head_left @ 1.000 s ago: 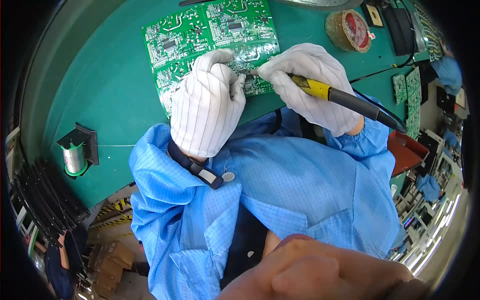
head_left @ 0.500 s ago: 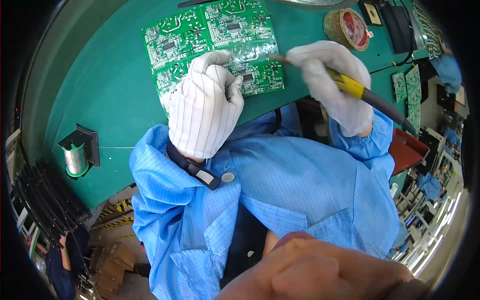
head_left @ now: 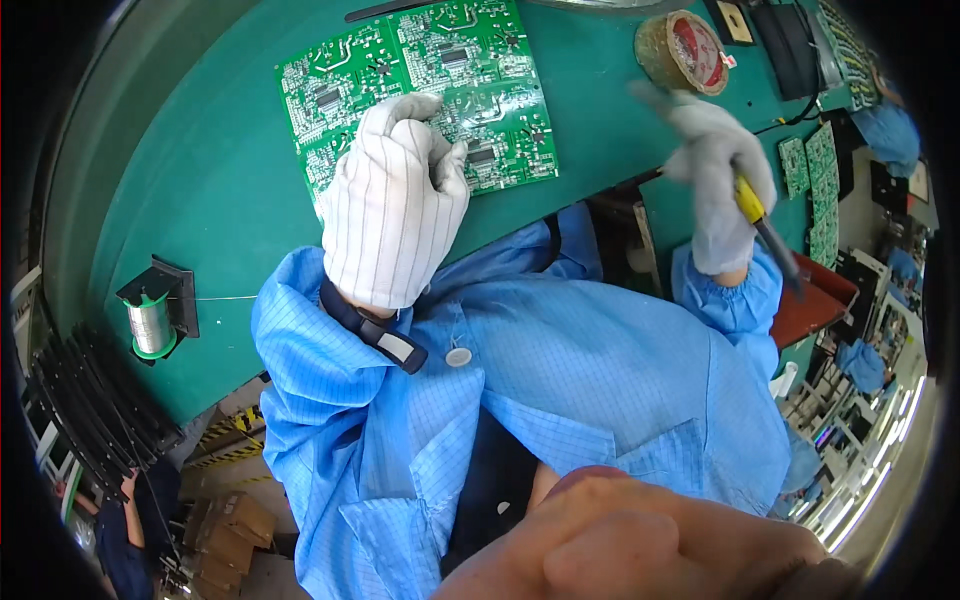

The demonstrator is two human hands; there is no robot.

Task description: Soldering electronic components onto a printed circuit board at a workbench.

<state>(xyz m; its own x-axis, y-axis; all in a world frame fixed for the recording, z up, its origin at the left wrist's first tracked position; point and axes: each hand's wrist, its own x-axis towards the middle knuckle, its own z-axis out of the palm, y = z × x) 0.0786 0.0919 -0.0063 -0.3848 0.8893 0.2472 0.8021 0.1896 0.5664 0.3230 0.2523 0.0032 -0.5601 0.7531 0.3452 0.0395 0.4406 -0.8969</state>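
Note:
A panel of green circuit boards (head_left: 455,60) lies on the green bench mat (head_left: 210,220). My left hand (head_left: 395,200), in a white striped glove, rests over the panel's near left part with its fingers curled and pinched together. Solder wire (head_left: 225,298) runs from a spool (head_left: 150,325) at the left and passes under my left sleeve toward that hand; its end at the fingers is hidden. To the right of the panel, my gloved right hand (head_left: 722,180) is closed around a soldering iron (head_left: 750,203) with a yellow grip. The iron's tip end is blurred and stands apart from the boards.
A roll of tape (head_left: 685,52) stands at the far right of the panel. More green boards (head_left: 822,190) lie at the right, near a red tray (head_left: 815,305). Black curved racks (head_left: 95,390) are at the lower left, with a person's arm (head_left: 132,520) beside them.
My right hand has moved right with the soldering iron, drawing its tip away from the boards. The panel and my left hand appear shifted slightly left and up in the view.

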